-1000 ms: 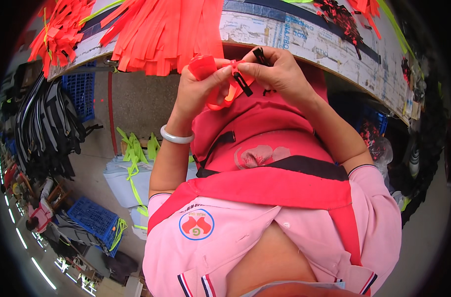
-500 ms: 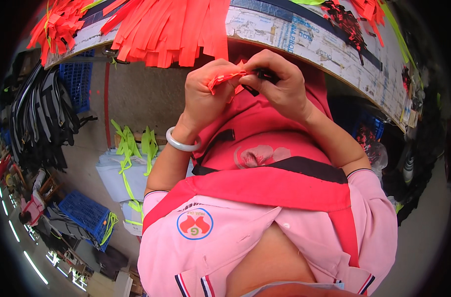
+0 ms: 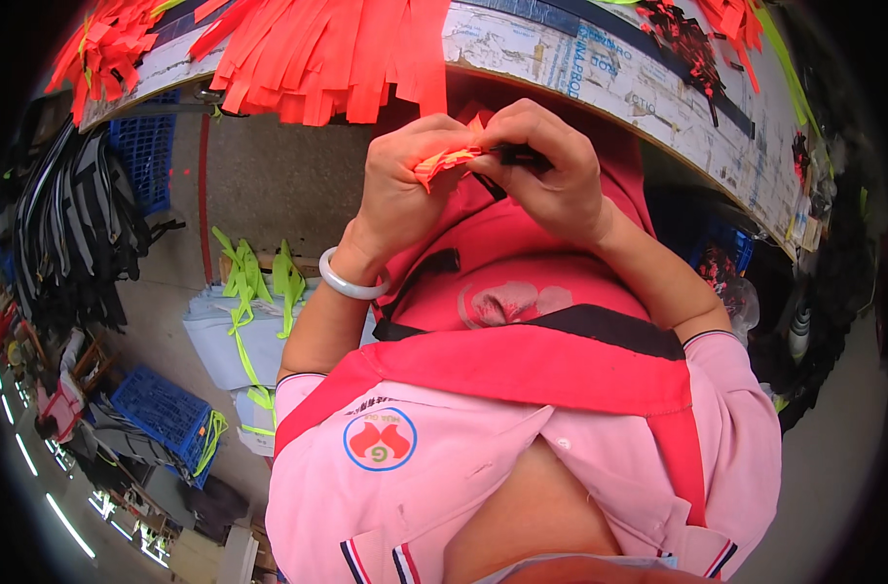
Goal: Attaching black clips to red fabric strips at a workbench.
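Observation:
In front of my red apron, just short of the table edge, my two hands meet. A bunch of folded orange-red fabric strips (image 3: 446, 165) is gripped in my left hand (image 3: 405, 175), its layered ends poking out by the thumb. My right hand (image 3: 551, 170) pinches a small black piece (image 3: 522, 156) against that bunch; its exact kind is hard to make out, as the fingers cover most of it. A white bangle (image 3: 347, 277) circles my left wrist. Beyond my left hand, a large fan of orange-red strips (image 3: 332, 63) hangs over the table edge.
The worn table (image 3: 522, 54) curves across the top, with red-black bits (image 3: 683, 44) on its right. Black and grey straps (image 3: 74, 224) hang at far left. Blue crates (image 3: 162, 409), a wrapped pale bundle with lime ties (image 3: 220, 336) and a person (image 3: 64, 404) are to the left.
The orange strip ends in my left hand have turned and spread slightly more toward me. My right fingers have shifted a little on the black piece; the view has moved slightly.

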Demonstrator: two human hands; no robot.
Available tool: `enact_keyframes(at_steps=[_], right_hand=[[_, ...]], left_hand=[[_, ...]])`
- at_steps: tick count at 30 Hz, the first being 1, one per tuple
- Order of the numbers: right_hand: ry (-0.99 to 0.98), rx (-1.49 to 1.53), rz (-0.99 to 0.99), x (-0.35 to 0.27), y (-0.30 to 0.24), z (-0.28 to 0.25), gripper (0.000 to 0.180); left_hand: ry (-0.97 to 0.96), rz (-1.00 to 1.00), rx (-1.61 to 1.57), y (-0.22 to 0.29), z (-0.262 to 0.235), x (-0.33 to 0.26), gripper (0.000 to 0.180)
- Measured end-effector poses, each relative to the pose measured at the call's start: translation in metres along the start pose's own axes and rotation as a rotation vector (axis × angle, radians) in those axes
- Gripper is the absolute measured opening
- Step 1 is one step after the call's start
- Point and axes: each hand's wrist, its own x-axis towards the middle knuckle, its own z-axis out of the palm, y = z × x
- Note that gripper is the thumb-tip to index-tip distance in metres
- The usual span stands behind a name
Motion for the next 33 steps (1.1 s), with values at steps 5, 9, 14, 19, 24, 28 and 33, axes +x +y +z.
enact_keyframes(at_steps=[5, 9, 14, 19, 24, 28, 33], right_hand=[[-0.008, 0.085, 0.094, -0.002, -0.002, 0.001, 0.017], [-0.007, 0.073, 0.065, -0.004, 0.000, 0.002, 0.017], [-0.028, 0.135, 0.081, -0.006, -0.001, 0.003, 0.018], [-0.022, -0.001, 0.045, -0.003, -0.010, 0.000, 0.021], [-0.009, -0.014, -0.033, -0.003, 0.008, 0.004, 0.021], [-0.025, 0.051, 0.043, -0.004, 0.007, 0.001, 0.021], [-0.068, -0.050, 0.045, 0.000, 0.000, 0.001, 0.020]], left_hand=[[-0.031, 0.050, 0.087, -0.002, -0.003, 0.002, 0.018], [-0.023, -0.034, -0.006, 0.000, 0.000, -0.001, 0.019], [0.050, 0.007, 0.005, 0.006, 0.001, -0.001, 0.017], [-0.018, 0.004, 0.001, 0.007, -0.001, 0.002, 0.013], [0.057, 0.057, 0.087, 0.002, 0.004, 0.001, 0.014], [0.076, 0.050, 0.058, -0.003, 0.006, 0.000, 0.013], [0.043, 0.091, 0.111, -0.003, 0.004, 0.002, 0.013]])
